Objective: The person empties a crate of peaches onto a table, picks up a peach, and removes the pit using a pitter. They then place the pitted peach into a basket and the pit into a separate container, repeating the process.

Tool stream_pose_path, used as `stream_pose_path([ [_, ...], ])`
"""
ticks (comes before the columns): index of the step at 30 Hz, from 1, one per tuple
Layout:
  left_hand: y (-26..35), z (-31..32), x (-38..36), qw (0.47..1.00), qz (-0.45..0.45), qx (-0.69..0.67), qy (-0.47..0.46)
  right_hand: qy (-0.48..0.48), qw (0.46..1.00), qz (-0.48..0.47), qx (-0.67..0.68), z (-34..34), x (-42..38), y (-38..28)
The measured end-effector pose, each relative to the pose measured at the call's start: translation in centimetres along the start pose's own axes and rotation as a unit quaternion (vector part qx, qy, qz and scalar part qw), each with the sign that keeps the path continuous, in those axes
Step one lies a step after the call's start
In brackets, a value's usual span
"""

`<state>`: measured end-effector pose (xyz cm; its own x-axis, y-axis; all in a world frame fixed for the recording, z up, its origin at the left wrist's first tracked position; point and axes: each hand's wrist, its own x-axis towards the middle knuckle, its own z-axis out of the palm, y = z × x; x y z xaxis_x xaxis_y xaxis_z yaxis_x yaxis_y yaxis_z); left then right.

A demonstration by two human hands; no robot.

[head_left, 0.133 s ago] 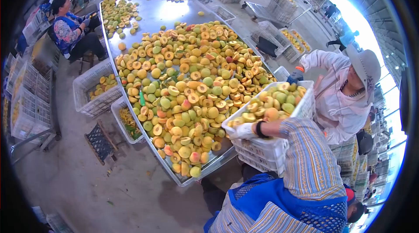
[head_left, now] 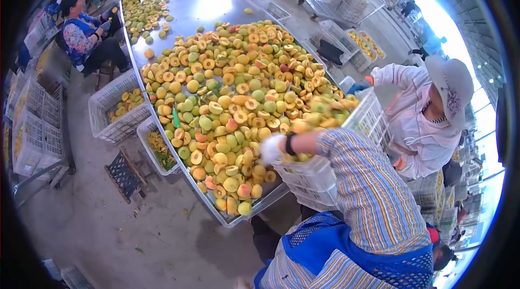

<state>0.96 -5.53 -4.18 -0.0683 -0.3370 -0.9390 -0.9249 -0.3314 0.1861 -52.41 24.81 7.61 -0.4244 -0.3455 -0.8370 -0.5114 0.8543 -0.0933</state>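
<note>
Neither of my hands shows in the head view. Below me a co-worker in a striped shirt and blue apron (head_left: 368, 191) tips a white plastic crate (head_left: 319, 172) over the edge of a long metal table (head_left: 200, 10). Their white-gloved hand (head_left: 271, 148) grips the crate's near rim. A second person in a white jacket and hat (head_left: 422, 115) holds its far side. Halved yellow-green peaches (head_left: 319, 110) blur as they spill from it onto the fruit pile (head_left: 233, 99).
A seated person in a floral top (head_left: 81, 34) works at the table's far left. White crates with fruit (head_left: 116, 110) and scraps (head_left: 154, 148) stand on the floor beside the table, with a black crate (head_left: 124, 175) near them. Stacked crates (head_left: 32, 126) line the left.
The white crate has tilted further toward the table and its peaches now pour out. The gloved hand has moved left and up with the rim.
</note>
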Motion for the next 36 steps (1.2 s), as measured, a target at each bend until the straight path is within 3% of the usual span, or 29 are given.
stream_pose_path([
  [1, -0.1, 1.0, 2.0, 0.999, -0.019, -0.019, -0.025, 0.157, 0.987, -0.020, 0.010, -2.1, 0.7, 0.6],
  [2, -0.2, 1.5, 2.7, 0.999, -0.023, -0.011, -0.030, 0.194, 0.980, -0.011, 0.054, -7.7, -3.7, -1.3],
  [3, 0.9, 1.8, 3.9, 0.999, 0.032, 0.009, -0.020, 0.224, 0.968, -0.005, 0.116, -11.1, -5.0, -1.6],
  [5, 3.6, 1.2, 3.8, 0.989, 0.138, 0.053, 0.003, 0.387, 0.855, -0.061, 0.340, -12.3, -9.7, -1.7],
  [7, 9.1, 3.2, 1.5, 0.981, 0.184, -0.010, -0.055, 0.550, 0.772, -0.135, 0.288, -8.3, -11.8, 1.0],
  [9, 14.1, 5.6, 1.1, 0.971, 0.224, -0.044, -0.073, 0.309, 0.786, -0.077, 0.530, -4.2, -18.1, 1.3],
  [10, 16.7, 6.6, 0.3, 0.966, 0.245, -0.017, -0.080, 0.300, 0.769, -0.049, 0.562, -0.2, -20.1, 1.4],
  [11, 19.0, 7.4, -0.4, 0.960, 0.267, 0.010, -0.089, 0.267, 0.753, -0.115, 0.591, 4.9, -21.6, 2.9],
  [12, 20.4, 8.1, 0.0, 0.958, 0.271, 0.017, -0.091, 0.143, 0.773, -0.007, 0.617, 6.4, -25.0, 1.2],
  [13, 21.5, 9.1, 0.8, 0.937, 0.329, 0.051, -0.107, 0.111, 0.788, 0.024, 0.605, 9.7, -27.0, 0.9],
  [14, 22.8, 10.1, 1.0, 0.910, 0.387, 0.084, -0.121, 0.050, 0.768, 0.041, 0.637, 13.5, -28.5, 0.9],
  [15, 24.6, 11.2, -0.7, 0.907, 0.392, 0.092, -0.123, -0.007, 0.685, 0.089, 0.723, 18.7, -29.2, 1.1],
  [16, 26.5, 13.2, -3.0, 0.897, 0.396, 0.127, -0.149, -0.120, 0.645, 0.151, 0.740, 21.1, -30.6, 1.8],
  [17, 28.0, 14.8, -4.7, 0.887, 0.397, 0.165, -0.170, -0.139, 0.679, 0.242, 0.679, 23.3, -31.4, 2.1],
  [18, 28.7, 16.7, -4.9, 0.884, 0.400, 0.169, -0.170, -0.136, 0.676, 0.239, 0.683, 23.9, -30.8, 2.2],
  [20, 28.8, 19.8, -4.7, 0.807, 0.489, 0.219, -0.247, 0.097, 0.585, 0.315, 0.741, 25.1, -28.8, 2.5],
  [22, 28.9, 22.5, -7.5, 0.669, 0.616, 0.300, -0.289, 0.318, 0.454, 0.368, 0.746, 26.9, -25.5, 3.3],
  [24, 28.2, 25.6, -10.8, 0.770, 0.432, 0.332, -0.332, 0.447, 0.470, 0.315, 0.692, 34.5, -16.9, 7.7],
  [25, 26.3, 26.6, -8.2, 0.609, 0.609, 0.371, -0.347, 0.441, 0.470, 0.311, 0.698, 34.9, -14.9, 8.4],
  [26, 28.2, 27.7, -14.5, 0.676, 0.489, 0.405, -0.373, 0.477, 0.559, 0.323, 0.596, 34.3, -13.4, 8.9],
  [27, 26.2, 29.4, -12.4, 0.668, 0.487, 0.375, -0.419, 0.506, 0.636, 0.329, 0.481, 33.5, -11.8, 9.2],
  [29, 25.1, 30.6, -15.4, 0.666, 0.544, 0.399, -0.318, 0.493, 0.623, 0.356, 0.493, 28.7, -12.7, 8.0],
  [32, 22.4, 33.6, -12.1, 0.706, 0.510, 0.409, -0.273, 0.468, 0.636, 0.369, 0.490, 21.2, -14.8, 6.8],
  [33, 22.9, 33.7, -12.8, 0.705, 0.507, 0.410, -0.279, 0.431, 0.663, 0.371, 0.486, 19.4, -15.1, 7.1],
  [35, 25.4, 33.2, -14.4, 0.760, 0.480, 0.149, -0.413, 0.355, 0.719, 0.357, 0.479, 16.2, -16.2, 7.5],
  [36, 25.4, 33.0, -12.4, 0.754, 0.505, 0.153, -0.391, 0.367, 0.739, 0.343, 0.448, 15.8, -15.8, 7.8],
])
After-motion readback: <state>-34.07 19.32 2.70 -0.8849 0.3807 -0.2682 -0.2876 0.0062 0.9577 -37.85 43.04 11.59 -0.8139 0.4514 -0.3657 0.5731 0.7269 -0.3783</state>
